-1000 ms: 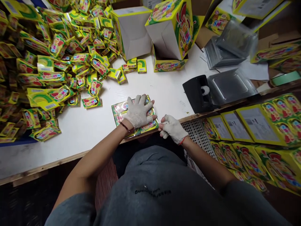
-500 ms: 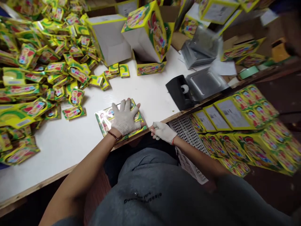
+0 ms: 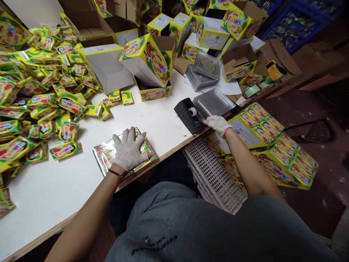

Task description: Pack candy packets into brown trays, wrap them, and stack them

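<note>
My left hand (image 3: 129,150), in a white knit glove, lies flat with fingers spread on a clear-wrapped bundle of small yellow-green packets (image 3: 102,154) near the table's front edge. My right hand (image 3: 218,124), also gloved, is stretched out to the black tape dispenser (image 3: 188,115) at the table's right edge. Its fingers are pinched at the dispenser's front end, and what they hold is too small to make out.
A big heap of loose yellow-green packets (image 3: 35,91) covers the table's left. Open cartons (image 3: 148,62) and clear plastic trays (image 3: 211,102) stand at the back. Below the table edge are a white lattice crate (image 3: 212,174) and stacked printed boxes (image 3: 275,149).
My right hand left the bundle's right edge and reached right and away to the tape dispenser. My left hand stayed pressed on the bundle. The view swung to the right.
</note>
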The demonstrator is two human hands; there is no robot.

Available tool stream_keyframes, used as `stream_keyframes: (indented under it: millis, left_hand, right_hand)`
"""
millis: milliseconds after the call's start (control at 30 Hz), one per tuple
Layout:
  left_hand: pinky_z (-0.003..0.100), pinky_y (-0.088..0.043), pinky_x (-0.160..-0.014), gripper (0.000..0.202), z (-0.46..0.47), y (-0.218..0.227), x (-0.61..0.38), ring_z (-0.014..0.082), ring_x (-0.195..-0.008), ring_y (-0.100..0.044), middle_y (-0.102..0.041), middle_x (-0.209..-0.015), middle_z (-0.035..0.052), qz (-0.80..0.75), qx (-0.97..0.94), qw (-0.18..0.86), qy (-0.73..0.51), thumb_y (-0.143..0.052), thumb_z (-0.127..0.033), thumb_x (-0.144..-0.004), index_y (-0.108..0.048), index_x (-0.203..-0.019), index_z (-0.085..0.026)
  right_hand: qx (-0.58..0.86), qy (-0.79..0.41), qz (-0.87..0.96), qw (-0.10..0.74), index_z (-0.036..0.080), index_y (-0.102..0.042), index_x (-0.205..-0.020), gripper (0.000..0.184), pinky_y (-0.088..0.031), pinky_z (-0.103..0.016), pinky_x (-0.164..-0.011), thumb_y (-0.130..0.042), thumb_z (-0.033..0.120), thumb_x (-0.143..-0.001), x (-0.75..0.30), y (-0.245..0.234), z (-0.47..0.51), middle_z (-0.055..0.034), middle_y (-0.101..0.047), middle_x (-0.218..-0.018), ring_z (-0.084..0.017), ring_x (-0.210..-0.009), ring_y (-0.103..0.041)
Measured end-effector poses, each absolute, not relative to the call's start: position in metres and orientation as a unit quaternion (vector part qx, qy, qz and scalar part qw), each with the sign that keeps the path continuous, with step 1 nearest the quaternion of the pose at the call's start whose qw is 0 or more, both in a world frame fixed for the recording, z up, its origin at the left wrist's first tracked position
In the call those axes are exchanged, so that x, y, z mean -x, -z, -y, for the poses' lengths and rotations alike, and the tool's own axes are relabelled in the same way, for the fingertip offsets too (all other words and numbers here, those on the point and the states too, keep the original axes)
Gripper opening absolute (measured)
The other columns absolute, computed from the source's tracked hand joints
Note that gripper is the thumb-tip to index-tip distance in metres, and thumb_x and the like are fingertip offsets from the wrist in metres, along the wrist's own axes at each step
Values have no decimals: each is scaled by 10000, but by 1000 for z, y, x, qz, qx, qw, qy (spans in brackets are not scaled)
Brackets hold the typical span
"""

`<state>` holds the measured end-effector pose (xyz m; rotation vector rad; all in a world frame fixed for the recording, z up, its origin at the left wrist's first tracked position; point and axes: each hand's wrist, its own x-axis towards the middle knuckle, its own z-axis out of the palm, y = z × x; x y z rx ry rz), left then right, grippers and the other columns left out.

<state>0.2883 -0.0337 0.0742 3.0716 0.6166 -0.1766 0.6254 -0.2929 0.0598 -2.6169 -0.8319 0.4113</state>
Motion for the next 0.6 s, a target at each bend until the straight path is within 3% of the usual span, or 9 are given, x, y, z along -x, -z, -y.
stream_keyframes:
  millis: [133,233,367,500,600]
  left_hand:
    - [786,-217,-1140,857,32,-75,-289,533,-1501,-327,-343,-1679,247,-188,-981,15,41,-602,-769,-843,-561,-1517,-242]
    - [795,-211,-1140,832,32,-74,-290,534,-1492,-339,-360,-1670,238,-190,-981,26,35,-610,-756,-842,-579,-1499,-246]
    - [783,-194,-1158,829,32,-73,-291,524,-1509,-320,-353,-1679,229,-194,-980,26,39,-619,-734,-845,-555,-1518,-253]
    - [794,-176,-1157,854,33,-71,-290,523,-1517,-306,-335,-1689,233,-200,-978,27,44,-606,-745,-847,-530,-1538,-251]
    - [794,-151,-1165,874,35,-70,-288,512,-1527,-299,-322,-1695,235,-201,-978,39,41,-604,-767,-841,-524,-1542,-253]
  right_hand:
    - [939,-112,246,213,189,-635,-719,212,-442,-311,-744,-631,321,-885,-615,-68,311,-76,-698,-827,-196,-817,-605]
    - [928,-142,241,245,195,-594,-701,287,-404,-313,-668,-618,377,-921,-607,-68,337,-71,-648,-721,-166,-699,-550]
    - [939,-190,211,196,209,-538,-643,342,-392,-304,-602,-564,384,-936,-599,-49,348,-54,-606,-627,-152,-597,-525]
    - [948,-186,215,141,198,-613,-700,246,-490,-343,-730,-560,350,-887,-598,-27,336,-138,-709,-799,-228,-775,-657]
    - [933,-196,277,119,195,-654,-733,200,-506,-398,-805,-599,360,-830,-590,-25,327,-164,-717,-843,-266,-869,-668]
